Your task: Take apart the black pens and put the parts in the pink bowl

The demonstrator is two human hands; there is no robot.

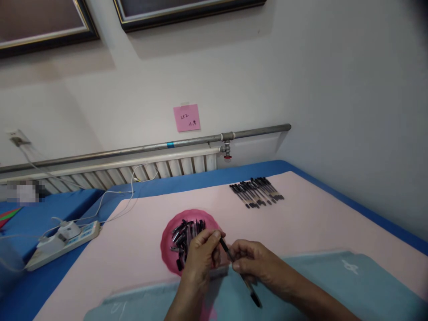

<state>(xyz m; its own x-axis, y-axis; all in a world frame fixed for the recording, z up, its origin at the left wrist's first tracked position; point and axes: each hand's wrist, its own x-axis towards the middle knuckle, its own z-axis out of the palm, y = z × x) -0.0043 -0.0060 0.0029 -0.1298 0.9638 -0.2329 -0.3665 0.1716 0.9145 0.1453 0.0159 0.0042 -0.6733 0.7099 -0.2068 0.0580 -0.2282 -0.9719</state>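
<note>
Left hand pinches the upper end of a pen; right hand grips its middle, near the pink bowl.

A pale, shadowed wall carries two dark-framed pictures, cropped above, and a taped pink note. Below runs a metal pipe with a red-handled valve, over a white radiator. A blue-covered worktop has a pale pink sheet; a white power strip lies left.
</note>
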